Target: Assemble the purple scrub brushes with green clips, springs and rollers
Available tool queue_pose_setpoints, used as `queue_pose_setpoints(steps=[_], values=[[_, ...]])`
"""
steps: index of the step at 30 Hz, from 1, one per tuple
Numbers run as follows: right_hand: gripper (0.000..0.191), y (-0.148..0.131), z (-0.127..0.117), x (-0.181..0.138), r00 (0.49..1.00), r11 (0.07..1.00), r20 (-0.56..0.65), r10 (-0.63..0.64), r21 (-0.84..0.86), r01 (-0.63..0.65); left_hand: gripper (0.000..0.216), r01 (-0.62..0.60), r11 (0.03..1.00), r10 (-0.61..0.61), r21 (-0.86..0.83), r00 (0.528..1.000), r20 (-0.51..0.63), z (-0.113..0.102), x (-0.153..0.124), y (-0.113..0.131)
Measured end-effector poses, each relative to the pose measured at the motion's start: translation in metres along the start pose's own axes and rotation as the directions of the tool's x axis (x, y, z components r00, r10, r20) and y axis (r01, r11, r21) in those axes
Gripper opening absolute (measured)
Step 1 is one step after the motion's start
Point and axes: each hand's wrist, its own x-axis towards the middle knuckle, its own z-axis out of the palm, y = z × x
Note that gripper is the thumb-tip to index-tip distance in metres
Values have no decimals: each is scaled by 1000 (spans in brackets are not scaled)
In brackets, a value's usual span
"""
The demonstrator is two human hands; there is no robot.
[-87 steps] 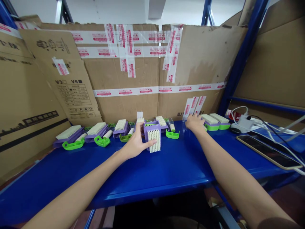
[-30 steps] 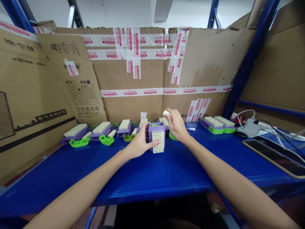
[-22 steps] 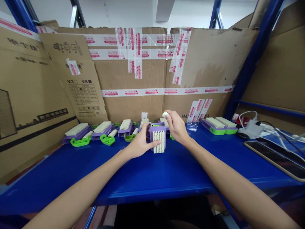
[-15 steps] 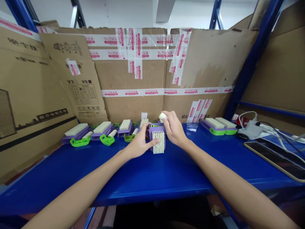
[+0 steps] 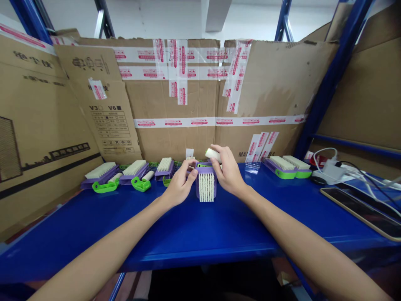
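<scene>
A purple brush (image 5: 206,187) with cream bristles is upright in front of me, bristles facing my side. My left hand (image 5: 179,184) is curled at its upper left edge, the thumb close by the side and the fingertips partly behind. Above the brush's top, my right hand (image 5: 231,170) has its fingers closed round a short white cylinder (image 5: 213,155), which looks like a roller and lies tilted. Part of the green piece at the brush's top shows between the hands; whatever lies behind it is hidden.
Several purple brushes (image 5: 134,168) with green end pieces (image 5: 140,184) and white cylinders (image 5: 148,175) line the back left. Two brushes (image 5: 285,166) with green ends sit at the right. A phone (image 5: 360,211) and a charger (image 5: 332,170) with cables lie farther right. Cardboard (image 5: 175,142) walls the back.
My left thumb has come off the bristles to the brush's left side. The white cylinder in my right hand has turned and now shows more of its length.
</scene>
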Motion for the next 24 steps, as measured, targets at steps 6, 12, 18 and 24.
queue_pose_setpoints(steps=[6, 12, 18, 24], values=[[38, -2, -1, 0, 1000, 1000, 24, 2, 10, -2, 36, 11, 998, -5, 55, 995, -100, 0, 3, 8], [37, -3, -1, 0, 1000, 1000, 23, -9, 17, 9, 31, -12, 1000, 16, 27, 990, -141, 0, 4, 11], [36, -3, 0, -1, 999, 997, 38, 1, 77, -4, 37, -52, 999, 50, -7, 991, -123, -2, 3, 11], [31, -6, 5, -2, 992, 958, 20, 128, 255, -129, 28, -26, 1000, 25, -9, 993, -116, 0, 4, 13]])
